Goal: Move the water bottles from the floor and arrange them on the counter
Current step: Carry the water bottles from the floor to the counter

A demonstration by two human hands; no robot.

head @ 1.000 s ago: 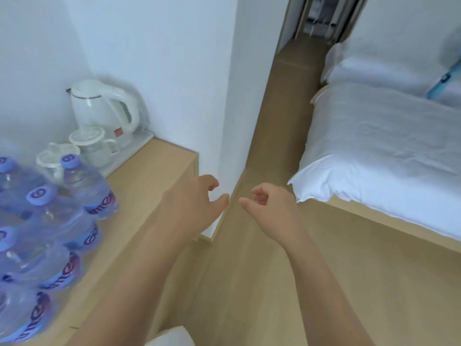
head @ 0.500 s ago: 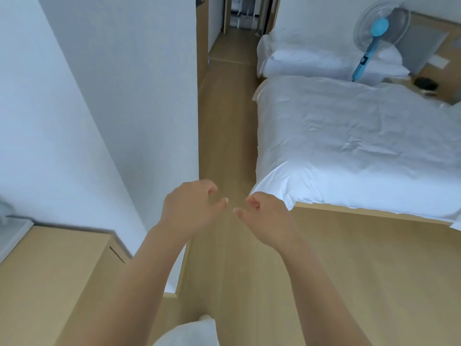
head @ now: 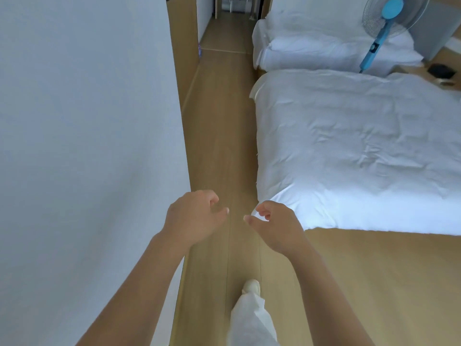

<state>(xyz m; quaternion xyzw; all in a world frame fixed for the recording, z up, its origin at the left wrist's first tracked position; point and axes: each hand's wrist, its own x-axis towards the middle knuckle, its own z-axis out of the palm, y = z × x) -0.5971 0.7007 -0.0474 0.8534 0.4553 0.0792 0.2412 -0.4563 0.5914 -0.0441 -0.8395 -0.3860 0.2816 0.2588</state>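
My left hand [head: 193, 214] and my right hand [head: 273, 224] hang in front of me over the wooden floor [head: 219, 136], side by side and a little apart. Both hold nothing and their fingers are loosely curled. The counter and its bottles are out of view. A small purple-blue object [head: 199, 49], perhaps a bottle, peeks out from behind the wall corner far down the corridor; it is too small to tell.
A white wall [head: 87, 146] fills the left. A bed with white bedding [head: 361, 151] stands on the right, a second bed [head: 311, 38] and a blue standing fan [head: 384, 28] beyond. A narrow floor strip runs between wall and bed. My white-trousered leg and shoe [head: 250, 288] step forward.
The view has swung right, away from the counter, kettle and bottles, which have left the frame. I now face down the corridor beside the bed. Both hands remain held out unladen.
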